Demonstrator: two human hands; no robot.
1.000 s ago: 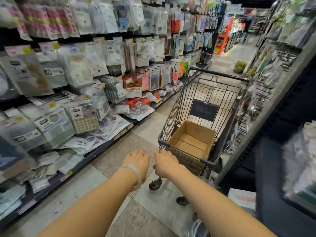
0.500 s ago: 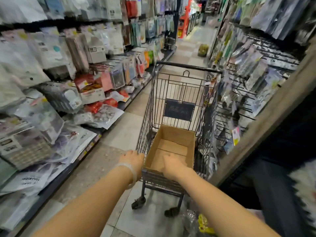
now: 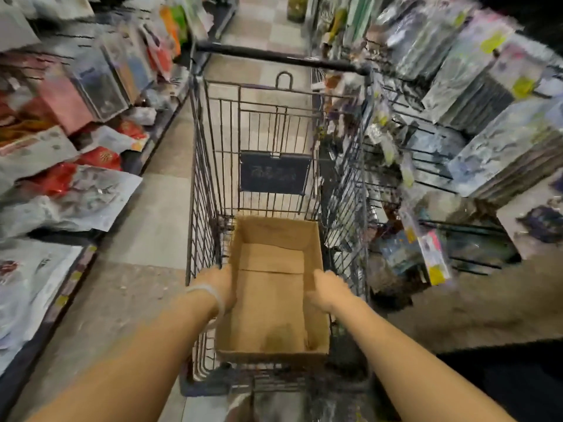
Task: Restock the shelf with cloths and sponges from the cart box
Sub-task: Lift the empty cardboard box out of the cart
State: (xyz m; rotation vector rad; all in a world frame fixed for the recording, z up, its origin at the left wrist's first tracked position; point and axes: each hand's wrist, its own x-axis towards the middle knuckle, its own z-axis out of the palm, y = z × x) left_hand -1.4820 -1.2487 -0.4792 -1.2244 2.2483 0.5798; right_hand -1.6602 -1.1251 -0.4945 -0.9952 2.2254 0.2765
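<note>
A brown cardboard box (image 3: 274,233) sits inside the wire shopping cart (image 3: 210,178), with no goods showing in it. My left hand (image 3: 217,284) holds the box's left wall, a pale band on the wrist. On the opposite side my right hand (image 3: 330,292) grips the right wall, fingers curled over its edge. The picture is blurred by motion, so the fingertips are hard to make out. Packaged cloths and sponges (image 3: 76,196) hang and lie on the shelf at the left.
The cart's black handle bar (image 3: 274,57) is at its far end, and a dark sign plate (image 3: 274,173) hangs inside. Racks of hanging packets (image 3: 457,117) press close on the right. A tiled aisle floor (image 3: 146,233) runs between cart and left shelf.
The view has swung right and down onto the cart. Both hands moved from the cart's near rim forward onto the two side walls of the box.
</note>
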